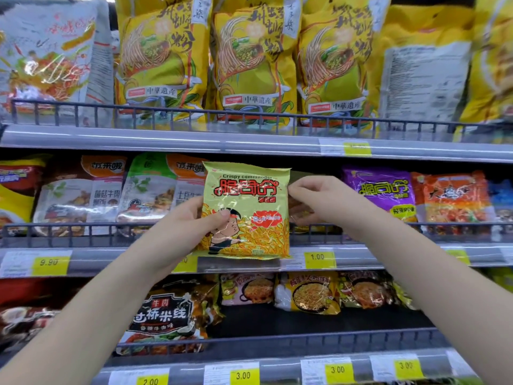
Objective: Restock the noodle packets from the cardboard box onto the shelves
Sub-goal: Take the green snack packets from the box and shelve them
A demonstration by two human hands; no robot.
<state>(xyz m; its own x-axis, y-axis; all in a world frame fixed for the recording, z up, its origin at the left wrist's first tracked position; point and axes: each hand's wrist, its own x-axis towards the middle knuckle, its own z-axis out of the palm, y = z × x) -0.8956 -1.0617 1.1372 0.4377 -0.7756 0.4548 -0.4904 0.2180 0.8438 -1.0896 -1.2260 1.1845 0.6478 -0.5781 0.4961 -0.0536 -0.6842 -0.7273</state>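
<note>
A yellow-green noodle packet (249, 209) marked "Crispy commander" stands upright in front of the middle shelf (361, 254). My left hand (191, 226) grips its left edge, thumb across the front. My right hand (322, 201) pinches its upper right edge with curled fingers. Behind the packet the middle shelf shows a dark gap, with a purple packet (383, 195) of the same brand to its right. The cardboard box is not in view.
Large yellow noodle bags (249, 59) fill the top shelf. Orange and green packets (111, 195) stand left of the gap, an orange packet (455, 201) at the right. The lower shelf holds a dark bag (163, 318) and small packets (308, 293). Wire rails (69, 232) edge each shelf.
</note>
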